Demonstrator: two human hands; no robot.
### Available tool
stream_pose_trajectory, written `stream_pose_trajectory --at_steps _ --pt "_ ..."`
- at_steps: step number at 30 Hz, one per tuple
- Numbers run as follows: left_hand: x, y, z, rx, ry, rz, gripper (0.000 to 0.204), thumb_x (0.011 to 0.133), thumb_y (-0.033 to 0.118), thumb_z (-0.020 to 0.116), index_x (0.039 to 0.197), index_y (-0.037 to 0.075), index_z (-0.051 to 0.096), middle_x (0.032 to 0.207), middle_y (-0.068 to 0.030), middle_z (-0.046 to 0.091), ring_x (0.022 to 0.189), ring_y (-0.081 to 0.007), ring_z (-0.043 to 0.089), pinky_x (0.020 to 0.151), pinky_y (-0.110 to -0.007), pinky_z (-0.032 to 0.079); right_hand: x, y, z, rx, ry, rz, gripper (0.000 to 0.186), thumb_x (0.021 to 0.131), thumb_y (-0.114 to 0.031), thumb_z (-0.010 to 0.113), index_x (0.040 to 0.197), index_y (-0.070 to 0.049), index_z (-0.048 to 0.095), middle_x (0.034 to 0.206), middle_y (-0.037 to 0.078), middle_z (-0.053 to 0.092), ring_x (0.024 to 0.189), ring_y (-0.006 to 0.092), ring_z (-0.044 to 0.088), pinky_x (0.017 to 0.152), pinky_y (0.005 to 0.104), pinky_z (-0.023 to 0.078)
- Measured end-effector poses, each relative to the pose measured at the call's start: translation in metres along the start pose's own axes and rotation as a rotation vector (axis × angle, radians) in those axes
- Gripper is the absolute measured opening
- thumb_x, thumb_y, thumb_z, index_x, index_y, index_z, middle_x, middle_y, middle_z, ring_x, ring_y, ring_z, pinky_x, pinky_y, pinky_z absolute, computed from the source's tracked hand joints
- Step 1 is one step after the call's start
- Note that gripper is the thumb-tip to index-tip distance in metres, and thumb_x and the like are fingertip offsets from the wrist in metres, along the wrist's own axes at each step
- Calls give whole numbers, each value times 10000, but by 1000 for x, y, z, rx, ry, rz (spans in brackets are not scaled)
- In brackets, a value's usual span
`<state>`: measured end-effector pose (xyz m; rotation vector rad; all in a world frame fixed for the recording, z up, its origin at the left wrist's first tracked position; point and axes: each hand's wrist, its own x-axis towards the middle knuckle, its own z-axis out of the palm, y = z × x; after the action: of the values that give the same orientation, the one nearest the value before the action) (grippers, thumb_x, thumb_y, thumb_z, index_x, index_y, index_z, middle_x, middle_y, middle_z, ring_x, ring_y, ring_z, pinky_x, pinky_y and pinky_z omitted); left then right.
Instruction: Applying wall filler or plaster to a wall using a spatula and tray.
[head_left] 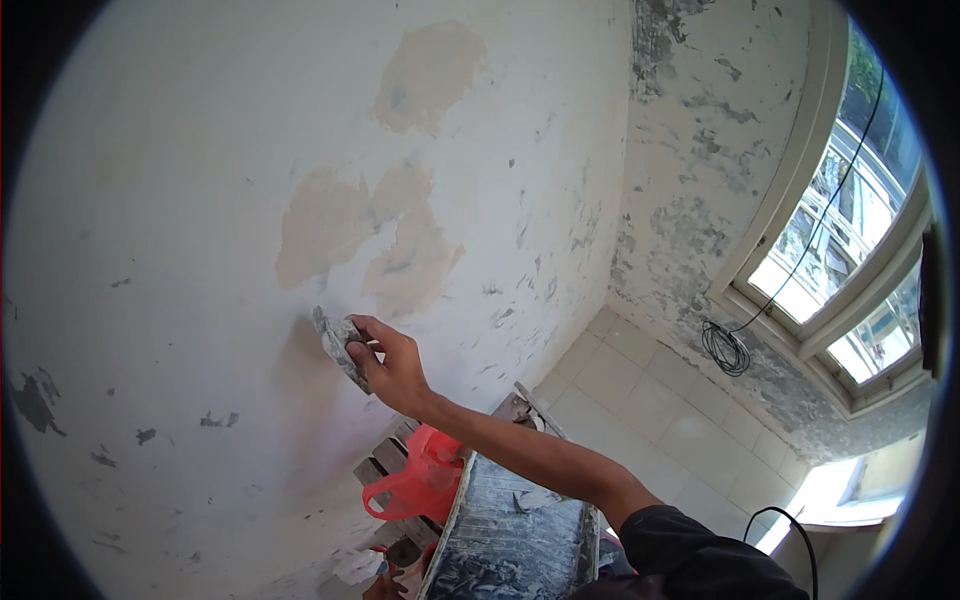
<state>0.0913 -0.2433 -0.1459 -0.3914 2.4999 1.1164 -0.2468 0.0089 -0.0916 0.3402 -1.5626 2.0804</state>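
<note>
My right hand reaches out to the white wall, its fingers closed around a putty knife. Whitish-grey filler coats the knife, and its blade is at or very near the wall; whether it touches I cannot tell. Just above it are beige filler patches on the wall, with another patch higher up. At the lower edge, part of my left hand shows beside a whitish, smeared piece. Its fingers look closed, but what they hold is mostly cut off.
Below my right arm lies a long, filler-stained board. A red plastic bag sits left of it on wooden slats. Pale floor tiles run toward the window, near which a coiled black cable hangs.
</note>
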Motion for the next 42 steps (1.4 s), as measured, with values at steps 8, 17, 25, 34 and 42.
stream_pose_trajectory --at_steps 8,17,25,34,42 --pt "-4 -20 -14 -49 98 35 557 1048 476 393 1195 10 660 860 -134 671 750 -238 630 688 -385 498 71 -2 -93 -22 589 68 240 1000 -32 498 1229 0 564 955 49 629 784 84 584 654 235 525" --pt "-1 -10 -22 33 79 30 588 1039 523 379 1184 32 668 856 -140 667 764 -253 634 703 -404 492 66 3 -42 -282 590 -142 252 863 28 621 1109 -28 614 991 124 645 875 297 584 769 398 468" --pt "3 -12 -25 38 93 23 581 1038 515 390 1172 25 672 863 -146 671 775 -253 637 706 -398 499 -12 2 -24 108 134 183 248 956 -39 565 1201 -6 589 861 54 644 743 124 586 705 307 521" --pt "-1 -16 -28 -53 116 50 522 1050 454 413 1173 15 668 846 -124 662 772 -215 621 690 -366 493 85 -2 -81 -156 597 40 223 942 -32 581 1157 17 614 991 100 660 823 141 608 728 295 519" --pt "5 3 -19 -23 107 77 540 1049 477 395 1159 29 678 845 -120 661 770 -214 622 692 -368 488 8 8 -11 -433 256 -213 346 831 41 668 1170 -21 636 992 116 689 905 254 618 813 347 506"
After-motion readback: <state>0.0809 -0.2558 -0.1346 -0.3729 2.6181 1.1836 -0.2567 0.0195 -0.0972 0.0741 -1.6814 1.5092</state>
